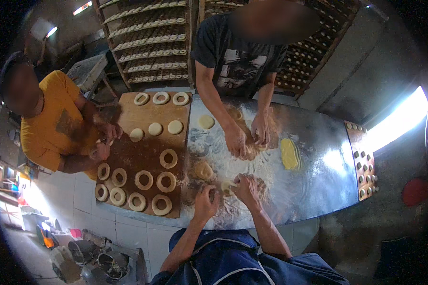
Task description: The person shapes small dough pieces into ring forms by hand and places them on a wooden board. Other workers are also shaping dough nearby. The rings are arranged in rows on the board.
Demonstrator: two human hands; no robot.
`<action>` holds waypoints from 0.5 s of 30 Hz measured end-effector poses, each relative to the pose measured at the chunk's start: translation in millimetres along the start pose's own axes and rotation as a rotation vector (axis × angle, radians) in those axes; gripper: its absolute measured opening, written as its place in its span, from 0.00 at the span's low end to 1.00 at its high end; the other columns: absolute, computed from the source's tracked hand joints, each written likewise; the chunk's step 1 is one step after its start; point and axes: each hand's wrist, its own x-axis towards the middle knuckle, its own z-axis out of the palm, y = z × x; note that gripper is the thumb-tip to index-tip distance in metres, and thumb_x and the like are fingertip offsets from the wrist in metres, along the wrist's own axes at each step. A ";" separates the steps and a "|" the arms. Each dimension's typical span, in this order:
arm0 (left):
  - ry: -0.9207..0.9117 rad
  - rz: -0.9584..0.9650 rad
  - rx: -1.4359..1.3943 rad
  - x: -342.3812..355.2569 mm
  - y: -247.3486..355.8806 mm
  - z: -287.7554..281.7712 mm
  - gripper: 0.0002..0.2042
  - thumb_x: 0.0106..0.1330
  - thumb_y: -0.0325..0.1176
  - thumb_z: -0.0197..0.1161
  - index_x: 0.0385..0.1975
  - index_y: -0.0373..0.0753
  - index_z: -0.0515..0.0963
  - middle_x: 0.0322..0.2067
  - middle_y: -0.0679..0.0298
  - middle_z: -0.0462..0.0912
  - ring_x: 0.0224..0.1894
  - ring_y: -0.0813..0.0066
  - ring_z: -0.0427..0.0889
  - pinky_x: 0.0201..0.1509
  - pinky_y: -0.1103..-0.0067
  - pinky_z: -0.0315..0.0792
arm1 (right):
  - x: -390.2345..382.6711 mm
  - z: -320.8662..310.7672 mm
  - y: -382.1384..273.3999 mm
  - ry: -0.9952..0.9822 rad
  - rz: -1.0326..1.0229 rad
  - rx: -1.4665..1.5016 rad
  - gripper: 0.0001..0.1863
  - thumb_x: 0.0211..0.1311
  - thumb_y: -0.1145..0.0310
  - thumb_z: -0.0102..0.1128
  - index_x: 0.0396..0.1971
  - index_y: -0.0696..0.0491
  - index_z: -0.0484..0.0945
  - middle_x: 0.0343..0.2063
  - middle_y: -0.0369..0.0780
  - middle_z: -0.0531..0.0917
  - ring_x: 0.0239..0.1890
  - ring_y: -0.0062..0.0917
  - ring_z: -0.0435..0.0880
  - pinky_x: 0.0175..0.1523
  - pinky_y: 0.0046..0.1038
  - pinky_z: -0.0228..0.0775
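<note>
My right hand (pixel 246 192) is closed, its fingertips gripping a small pale piece of dough (pixel 227 185) low over the floured table (pixel 314 190). Close by on its left, my left hand (pixel 205 204) has its fingers curled in; whatever lies inside them is hidden. Just beyond both hands rests a lump of dough (pixel 203 169) in the flour. Across the table a person in a dark T-shirt presses at dough (pixel 248 151) with both hands. A flat dough disc (pixel 206 121) lies left of that person's arms.
Left, a brown board (pixel 152 142) bears several dough rings and discs; a person in an orange shirt (pixel 57 123) handles dough beside it. A yellow slab (pixel 290 154) sits right of centre. Small dough pieces fill a board (pixel 363 166) at the right end. Loaded racks (pixel 150 45) stand behind.
</note>
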 end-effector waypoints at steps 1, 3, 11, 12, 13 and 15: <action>-0.055 -0.115 -0.056 -0.9 1.8 10.5 0.15 0.64 0.37 0.61 0.43 0.33 0.75 0.38 0.48 0.80 0.41 0.52 0.80 0.48 0.66 0.73 | -3.6 -0.4 5.2 -0.029 0.082 0.170 0.20 0.40 0.70 0.73 0.32 0.57 0.73 0.27 0.42 0.78 0.29 0.34 0.78 0.35 0.32 0.71; -0.048 -0.126 -0.130 2.3 5.2 28.9 0.14 0.64 0.36 0.61 0.43 0.31 0.76 0.36 0.51 0.81 0.38 0.59 0.81 0.46 0.69 0.74 | -11.6 -4.5 14.6 -0.202 0.304 0.515 0.20 0.42 0.70 0.74 0.33 0.56 0.71 0.28 0.42 0.78 0.29 0.28 0.77 0.35 0.28 0.70; -0.221 -0.275 -0.596 -0.7 42.7 60.6 0.10 0.69 0.30 0.57 0.45 0.33 0.76 0.37 0.61 0.82 0.39 0.76 0.79 0.44 0.78 0.75 | -38.5 -49.5 17.5 -0.096 0.392 0.842 0.24 0.47 0.77 0.69 0.42 0.54 0.66 0.25 0.37 0.79 0.29 0.19 0.77 0.34 0.23 0.71; -0.228 -0.231 -0.500 -2.1 47.6 63.0 0.10 0.69 0.30 0.58 0.45 0.33 0.76 0.38 0.61 0.82 0.40 0.76 0.79 0.44 0.78 0.75 | -38.9 -57.1 17.3 -0.091 0.364 0.824 0.25 0.46 0.77 0.69 0.43 0.55 0.66 0.25 0.37 0.79 0.29 0.18 0.77 0.34 0.23 0.71; -0.212 -0.180 -0.410 -2.5 52.3 66.7 0.09 0.69 0.30 0.58 0.45 0.34 0.76 0.39 0.61 0.81 0.40 0.76 0.79 0.45 0.78 0.74 | -38.6 -64.7 17.5 -0.065 0.330 0.803 0.26 0.45 0.77 0.69 0.43 0.55 0.65 0.26 0.37 0.80 0.28 0.18 0.78 0.33 0.22 0.71; -0.213 -0.137 -0.602 -1.9 59.6 74.4 0.10 0.68 0.28 0.58 0.47 0.36 0.75 0.40 0.61 0.81 0.41 0.75 0.79 0.46 0.77 0.75 | -38.3 -79.7 20.2 -0.143 0.342 0.921 0.27 0.45 0.77 0.69 0.44 0.55 0.65 0.25 0.37 0.79 0.29 0.19 0.78 0.33 0.22 0.70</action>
